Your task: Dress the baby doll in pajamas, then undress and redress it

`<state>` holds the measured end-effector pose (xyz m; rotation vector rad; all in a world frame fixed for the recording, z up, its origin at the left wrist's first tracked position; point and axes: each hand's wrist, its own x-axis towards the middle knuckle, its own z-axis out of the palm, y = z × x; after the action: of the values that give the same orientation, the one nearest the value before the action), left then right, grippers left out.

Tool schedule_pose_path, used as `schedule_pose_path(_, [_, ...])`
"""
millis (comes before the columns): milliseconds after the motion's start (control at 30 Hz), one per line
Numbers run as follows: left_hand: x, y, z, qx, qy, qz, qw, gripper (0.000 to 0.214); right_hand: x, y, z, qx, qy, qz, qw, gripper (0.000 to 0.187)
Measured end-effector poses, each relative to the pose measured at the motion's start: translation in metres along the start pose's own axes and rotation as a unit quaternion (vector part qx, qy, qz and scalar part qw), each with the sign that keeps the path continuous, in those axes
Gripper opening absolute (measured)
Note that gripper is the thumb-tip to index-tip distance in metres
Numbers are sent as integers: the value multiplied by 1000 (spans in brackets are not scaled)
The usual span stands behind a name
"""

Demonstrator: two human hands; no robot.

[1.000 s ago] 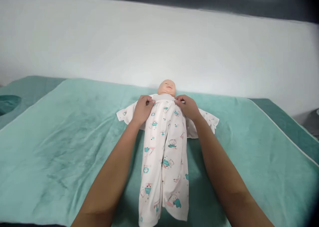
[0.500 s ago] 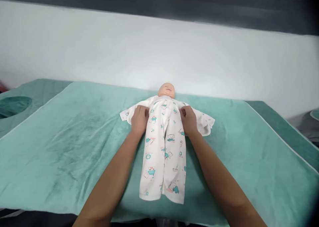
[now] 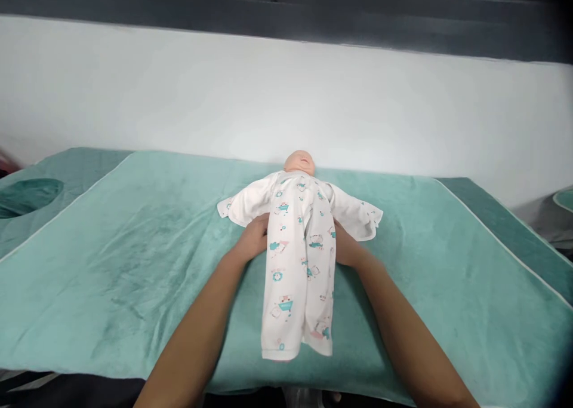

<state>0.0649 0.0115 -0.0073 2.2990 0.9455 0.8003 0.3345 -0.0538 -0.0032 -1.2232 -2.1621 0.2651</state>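
Observation:
A baby doll (image 3: 299, 162) lies on its back, its head toward the wall and its body covered by clothes. It wears a white long-sleeved top (image 3: 255, 200), the sleeves spread to both sides. White printed baby trousers (image 3: 286, 264) lie down its front, legs toward me. My left hand (image 3: 254, 239) is at the trousers' left edge, its fingers curled and the tips out of sight behind the cloth. On the other edge, my right hand (image 3: 347, 247) reaches under the trousers, and its fingers are hidden.
A green padded cover (image 3: 147, 247) spreads under the doll, with creases on the left. Behind it rises a white wall (image 3: 286, 97) with a dark band on top. At the far left, the cover has an oval opening (image 3: 29, 198). Another green-topped surface (image 3: 564, 200) shows at the right edge.
Both hands have moved from the trousers' top sides down toward me and partly under the cloth. The trousers' lower legs have shifted slightly to the right.

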Motion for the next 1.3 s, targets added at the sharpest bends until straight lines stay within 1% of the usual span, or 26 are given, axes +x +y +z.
schedule_pose_path(100, [0, 5, 5, -4, -28, 46, 999, 33, -1, 0, 4, 29, 1, -7, 1000, 29])
schedule_pose_path(167, [1, 10, 8, 0, -27, 50, 998, 40, 0, 0, 4, 33, 25, 22, 999, 32])
schedule_pose_path(233, [0, 16, 10, 4, -6, 31, 999, 46, 1, -3, 4, 34, 31, 34, 998, 31])
schedule_pose_path(300, [0, 21, 12, -2, 28, 12, 1000, 45, -1, -9, 3, 48, 21, 40, 998, 29])
schedule_pose_path(367, [0, 23, 12, -12, 58, 2, 998, 44, -6, -16, 4, 72, 5, 28, 997, 26])
schedule_pose_path(433, [1, 19, 13, -6, 79, -12, 997, 43, -13, -21, 6, 90, -2, 10, 996, 26])
schedule_pose_path(500, [2, 11, 14, 33, 90, -28, 995, 41, -18, -23, 7, 92, -7, 4, 996, 28])
schedule_pose_path(633, [-2, -2, 14, 106, 91, -34, 990, 34, -20, -20, 12, 53, -10, 8, 999, 35])
schedule_pose_path(767, [-18, 4, 14, 162, 95, -26, 982, 30, -19, -15, 19, -18, 17, 20, 999, 37])
schedule_pose_path(900, [-47, 16, 16, 240, 98, 28, 965, 29, -24, -13, 22, -81, -18, -16, 996, 28])
schedule_pose_path(1000, [-68, 25, 20, 283, 99, 58, 952, 26, -34, -12, 19, -87, -27, -34, 995, 23])
schedule_pose_path(1067, [-78, 31, 22, 294, 84, 66, 950, 25, -43, -14, 16, -88, -28, -44, 995, 24])
schedule_pose_path(1133, [-87, 36, 25, 288, 69, 64, 953, 26, -54, -18, 13, -83, -30, -56, 995, 25])
schedule_pose_path(1200, [-93, 39, 26, 259, 59, 53, 963, 28, -66, -24, 9, -72, -31, -66, 995, 27])
schedule_pose_path(1267, [-97, 38, 23, 195, 61, 22, 979, 30, -78, -28, 4, -47, -33, -72, 996, 34])
schedule_pose_path(1300, [-97, 35, 20, 153, 77, -8, 985, 31, -85, -29, 2, -31, -34, -73, 996, 39])
